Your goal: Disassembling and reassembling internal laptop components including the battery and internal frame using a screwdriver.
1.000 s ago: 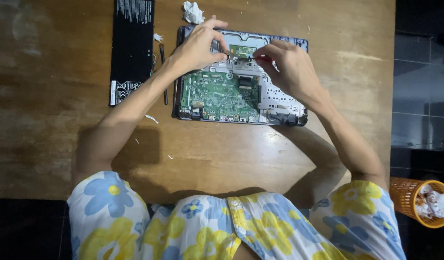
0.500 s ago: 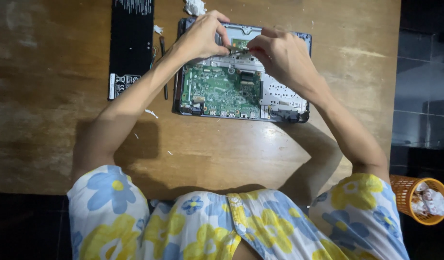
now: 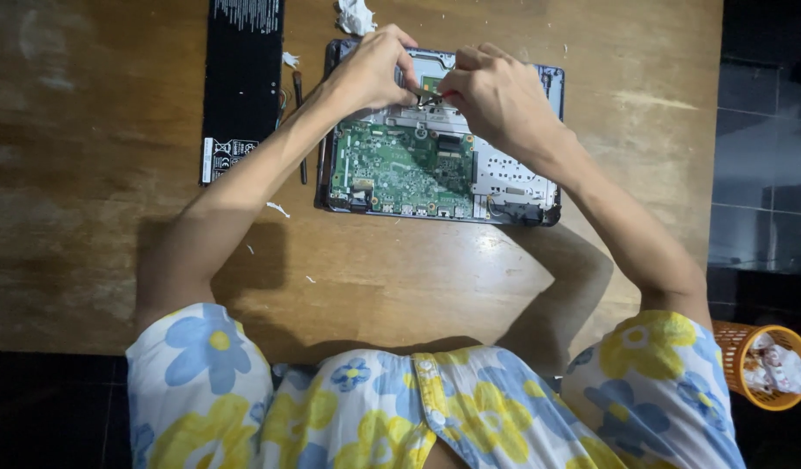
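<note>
An opened laptop (image 3: 439,156) lies on the wooden table (image 3: 88,217), its green circuit board (image 3: 400,165) exposed. Both hands meet over the far edge of the laptop. The left hand (image 3: 370,69) is closed with fingers pinched around a thin dark tool (image 3: 425,92), and the right hand (image 3: 496,91) is curled tight against the same spot; what it grips, if anything, cannot be told. A long black battery pack (image 3: 242,78) lies to the left of the laptop, with a slim dark stick (image 3: 300,130) between them. A crumpled white tissue (image 3: 355,16) sits at the far table edge. An orange basket (image 3: 748,369) with paper stands on the floor at the right.
</note>
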